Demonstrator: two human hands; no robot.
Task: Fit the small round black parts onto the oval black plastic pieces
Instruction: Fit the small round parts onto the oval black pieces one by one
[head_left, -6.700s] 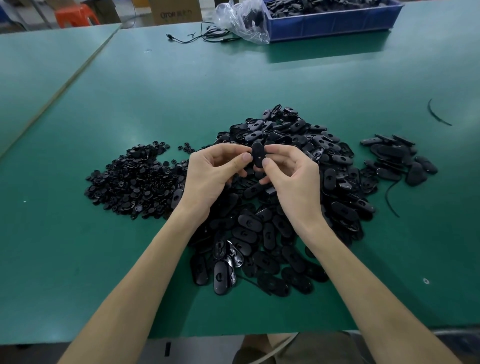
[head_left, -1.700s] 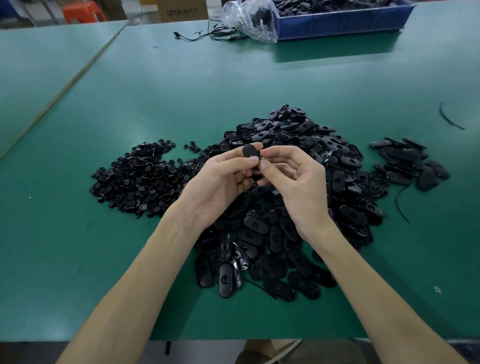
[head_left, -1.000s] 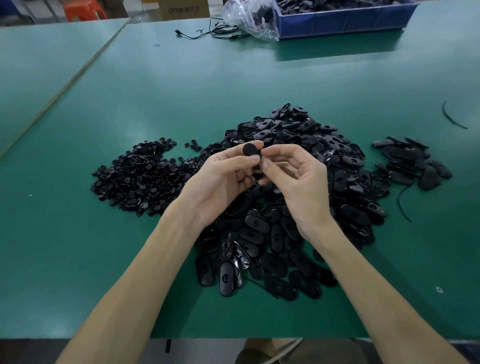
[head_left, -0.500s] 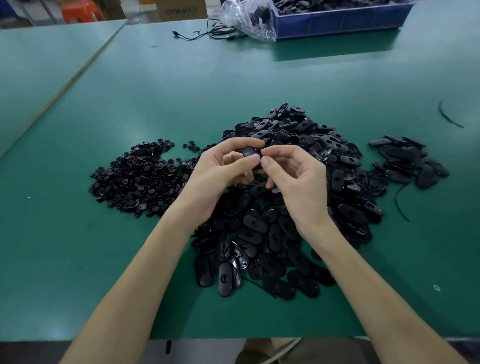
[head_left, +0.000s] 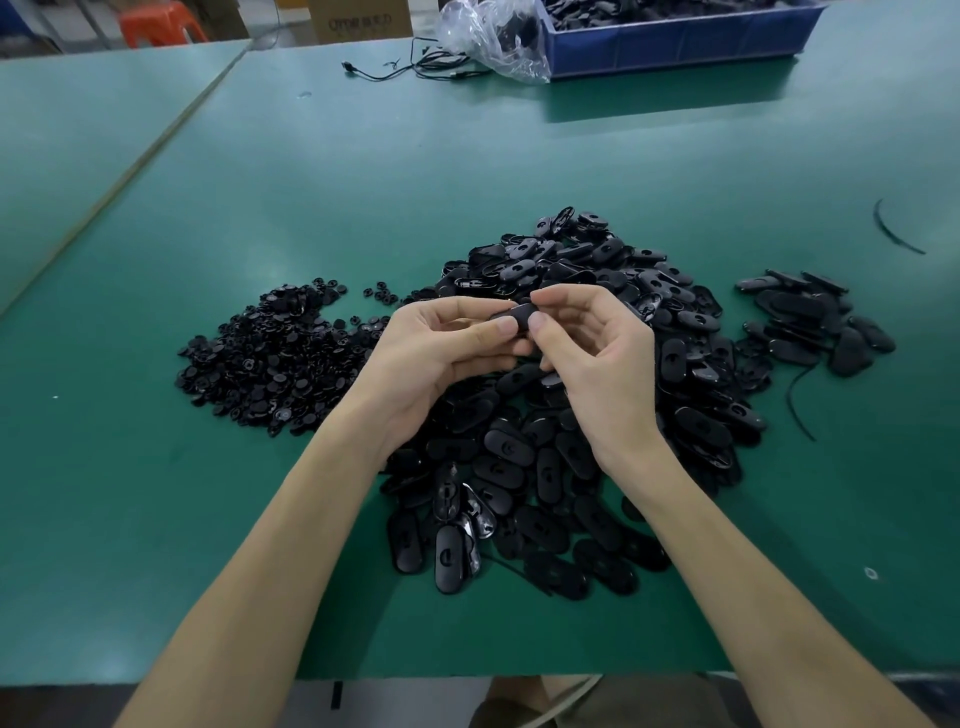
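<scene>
Both thumbs meet over 1 oval black piece (head_left: 511, 313), which is pinched between the thumb and curled forefinger of each hand and held above the heap. The left hand (head_left: 436, 348) grips its left end and the right hand (head_left: 597, 358) its right end, with the other fingers (head_left: 582, 338) of the right hand curled loosely underneath. I can't tell whether a round part is already seated in it, since the fingers cover most of it.

Directly below the hands is the big pile of oval pieces (head_left: 571, 457), spreading toward the near table edge. Left of it, just beside and nearly touching, lies the pile of small round parts (head_left: 270, 358). To the right, a little apart, sits a smaller cluster of oval pieces (head_left: 815, 322), with a thin black strip (head_left: 797, 400) trailing from it.

All of it rests on the green table (head_left: 467, 156). At the far edge there's a blue bin (head_left: 675, 39) of black parts, a crumpled clear plastic bag (head_left: 493, 41) against its left end, and a black cable (head_left: 415, 67) beside that.
</scene>
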